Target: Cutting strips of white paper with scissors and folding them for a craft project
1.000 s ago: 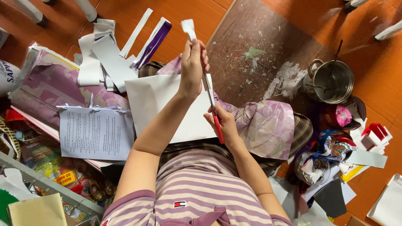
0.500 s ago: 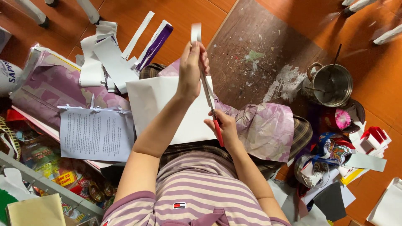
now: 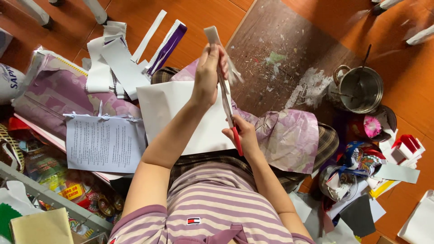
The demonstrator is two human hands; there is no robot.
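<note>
My left hand point(image 3: 207, 74) is raised and pinches a narrow white paper strip point(image 3: 211, 34) that sticks up past the fingers. My right hand point(image 3: 240, 134) grips red-handled scissors point(image 3: 228, 108), whose long blades run up along the strip beside my left hand. A large white sheet point(image 3: 168, 108) lies on my lap under both arms. I wear a purple-and-white striped shirt.
Cut white strips and a purple-edged strip point(image 3: 165, 43) lie on the orange floor. Purple patterned paper point(image 3: 289, 138), a printed page point(image 3: 104, 143), a metal pot point(image 3: 359, 90) on a brown mat, and colourful scraps point(image 3: 361, 158) surround me. A metal rack point(image 3: 49, 199) stands at the left.
The left hand and the strip have shifted slightly, and the scissors blades have moved further up along the strip. The rest stays put.
</note>
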